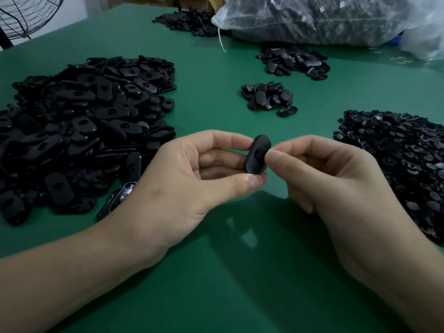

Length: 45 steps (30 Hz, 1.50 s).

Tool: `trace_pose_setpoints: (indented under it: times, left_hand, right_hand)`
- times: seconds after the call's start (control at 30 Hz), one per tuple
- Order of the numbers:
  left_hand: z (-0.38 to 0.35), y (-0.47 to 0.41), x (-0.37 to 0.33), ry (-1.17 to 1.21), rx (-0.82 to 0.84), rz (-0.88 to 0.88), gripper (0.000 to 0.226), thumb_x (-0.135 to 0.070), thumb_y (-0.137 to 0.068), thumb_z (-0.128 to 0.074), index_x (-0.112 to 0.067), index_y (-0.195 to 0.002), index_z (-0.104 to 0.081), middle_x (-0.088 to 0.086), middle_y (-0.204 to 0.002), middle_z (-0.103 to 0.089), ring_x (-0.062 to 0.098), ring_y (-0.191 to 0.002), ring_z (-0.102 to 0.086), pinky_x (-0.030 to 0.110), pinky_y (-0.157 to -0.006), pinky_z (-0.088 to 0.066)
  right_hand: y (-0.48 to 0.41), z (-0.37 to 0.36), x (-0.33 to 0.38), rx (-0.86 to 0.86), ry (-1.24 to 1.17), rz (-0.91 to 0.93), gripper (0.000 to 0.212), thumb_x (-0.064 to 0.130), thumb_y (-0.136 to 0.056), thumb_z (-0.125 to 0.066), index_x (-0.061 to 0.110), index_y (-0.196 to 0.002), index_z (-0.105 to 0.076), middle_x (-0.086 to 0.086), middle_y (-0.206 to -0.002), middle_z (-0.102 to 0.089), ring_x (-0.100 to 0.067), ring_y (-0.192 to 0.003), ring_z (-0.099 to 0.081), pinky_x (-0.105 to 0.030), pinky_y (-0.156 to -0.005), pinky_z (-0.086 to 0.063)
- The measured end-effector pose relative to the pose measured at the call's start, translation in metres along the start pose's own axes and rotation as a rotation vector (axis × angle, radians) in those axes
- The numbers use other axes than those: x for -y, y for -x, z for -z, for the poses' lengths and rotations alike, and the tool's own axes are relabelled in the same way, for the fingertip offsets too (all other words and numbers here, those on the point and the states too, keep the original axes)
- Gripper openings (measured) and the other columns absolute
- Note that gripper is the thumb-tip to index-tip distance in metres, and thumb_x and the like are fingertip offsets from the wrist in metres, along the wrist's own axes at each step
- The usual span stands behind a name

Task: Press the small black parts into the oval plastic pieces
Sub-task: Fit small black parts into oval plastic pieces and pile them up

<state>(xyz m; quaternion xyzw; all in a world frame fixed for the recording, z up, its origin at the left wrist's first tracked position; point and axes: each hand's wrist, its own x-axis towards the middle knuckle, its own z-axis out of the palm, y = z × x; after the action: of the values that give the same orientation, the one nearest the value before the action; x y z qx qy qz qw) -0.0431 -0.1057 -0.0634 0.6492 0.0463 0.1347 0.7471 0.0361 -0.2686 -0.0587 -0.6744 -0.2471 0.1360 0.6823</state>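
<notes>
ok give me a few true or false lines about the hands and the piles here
1. The left hand holds an oval piece. True.
2. That piece lies on the table. False: it is held above it.
3. The right hand rests flat on the table. False: its fingertips touch the piece.
4. The biggest pile lies left of the hands. True.
5. The plastic bag sits at the far right. True.

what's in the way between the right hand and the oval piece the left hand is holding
Nothing visible. The left hand pinches the oval piece by its ends, so the face with the hole is open to the right hand, whose fingers sit against it. Whether they hold anything cannot be seen.
</notes>
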Motion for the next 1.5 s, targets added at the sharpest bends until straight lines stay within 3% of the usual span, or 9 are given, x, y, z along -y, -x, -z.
trace_pose_setpoints:
  times: [0.37, 0.5, 0.67, 0.77, 0.87, 1.03, 1.13, 1.27, 1.5]
  left_hand:
    - [-0.001, 0.002, -0.001, -0.037, -0.001, -0.022, 0.04, -0.009, -0.066, -0.08, -0.01, -0.106, -0.072, 0.005, -0.094, -0.08, 0.017, -0.089, -0.078, 0.016, -0.078, -0.057]
    - [-0.001, 0.002, 0.0, -0.033, -0.033, -0.024, 0.032, -0.016, -0.071, -0.078, -0.009, -0.102, -0.074, 0.006, -0.099, -0.08, 0.023, -0.09, -0.078, 0.029, -0.084, -0.061]
    - [-0.001, 0.003, 0.001, -0.066, -0.07, -0.05, 0.021, -0.02, -0.076, -0.078, -0.01, -0.095, -0.076, 0.008, -0.087, -0.079, 0.021, -0.083, -0.079, 0.029, -0.075, -0.063]
    - [0.0, 0.002, 0.003, -0.104, -0.079, -0.062, 0.014, -0.017, -0.078, -0.083, -0.013, -0.091, -0.077, 0.007, -0.085, -0.079, 0.02, -0.082, -0.079, 0.028, -0.073, -0.062]
    - [0.002, 0.001, 0.007, -0.143, -0.09, -0.067, 0.011, -0.014, -0.077, -0.079, -0.014, -0.088, -0.077, 0.006, -0.083, -0.079, 0.019, -0.079, -0.079, 0.029, -0.072, -0.063]
    - [0.003, 0.001, 0.005, -0.279, -0.108, -0.154, 0.01, -0.012, -0.077, -0.079, -0.019, -0.083, -0.077, -0.001, -0.08, -0.079, 0.014, -0.073, -0.078, 0.024, -0.071, -0.062]
    - [0.002, 0.001, 0.001, -0.426, -0.126, -0.276, 0.016, -0.011, -0.078, -0.08, -0.025, -0.085, -0.076, -0.007, -0.08, -0.078, 0.01, -0.071, -0.076, 0.016, -0.069, -0.058]
    - [0.001, 0.002, 0.0, -0.507, -0.125, -0.347, 0.021, -0.009, -0.078, -0.078, -0.027, -0.088, -0.074, -0.007, -0.084, -0.077, 0.01, -0.075, -0.076, 0.016, -0.073, -0.058]
    - [0.001, 0.001, 0.002, -0.502, -0.086, -0.389, 0.025, -0.003, -0.08, -0.078, -0.024, -0.09, -0.071, -0.007, -0.084, -0.078, 0.009, -0.077, -0.077, 0.018, -0.076, -0.06]
  right_hand:
    - [0.001, 0.002, 0.001, -0.016, 0.269, 0.162, 0.007, 0.033, -0.082, -0.076, 0.025, -0.083, -0.075, 0.005, -0.059, -0.056, -0.006, -0.048, -0.041, -0.018, -0.047, -0.032]
    - [0.002, 0.003, 0.003, -0.005, 0.363, 0.188, 0.011, 0.03, -0.085, -0.079, 0.024, -0.079, -0.073, 0.005, -0.055, -0.052, -0.004, -0.048, -0.041, -0.015, -0.049, -0.031]
    - [0.006, 0.0, 0.006, -0.048, 0.614, 0.297, 0.012, 0.033, -0.082, -0.074, 0.031, -0.071, -0.068, 0.003, -0.057, -0.053, -0.012, -0.05, -0.048, -0.014, -0.05, -0.032]
    - [0.008, -0.001, 0.008, -0.081, 0.785, 0.389, 0.013, 0.033, -0.085, -0.074, 0.031, -0.074, -0.068, 0.006, -0.058, -0.053, -0.016, -0.058, -0.054, -0.019, -0.054, -0.039]
    - [0.01, -0.001, 0.008, -0.071, 0.951, 0.46, 0.009, 0.031, -0.088, -0.073, 0.029, -0.079, -0.07, 0.009, -0.065, -0.056, -0.015, -0.057, -0.055, -0.036, -0.054, -0.047]
    - [0.012, -0.003, 0.011, -0.069, 1.183, 0.529, 0.013, 0.035, -0.091, -0.064, 0.029, -0.083, -0.071, 0.007, -0.069, -0.059, -0.027, -0.051, -0.054, -0.038, -0.052, -0.048]
    - [0.011, -0.003, 0.012, -0.064, 0.935, 0.349, 0.014, 0.041, -0.089, -0.067, 0.032, -0.079, -0.07, 0.011, -0.067, -0.065, -0.012, -0.052, -0.058, -0.033, -0.052, -0.049]
    - [0.006, -0.006, 0.01, 0.074, 0.192, -0.127, 0.011, 0.03, -0.086, -0.07, 0.02, -0.088, -0.068, -0.003, -0.068, -0.072, -0.017, -0.045, -0.052, -0.027, -0.044, -0.041]
    - [0.004, -0.008, 0.007, 0.167, -0.239, -0.297, 0.017, 0.016, -0.081, -0.072, 0.01, -0.094, -0.062, -0.009, -0.071, -0.067, -0.014, -0.048, -0.048, -0.022, -0.042, -0.038]
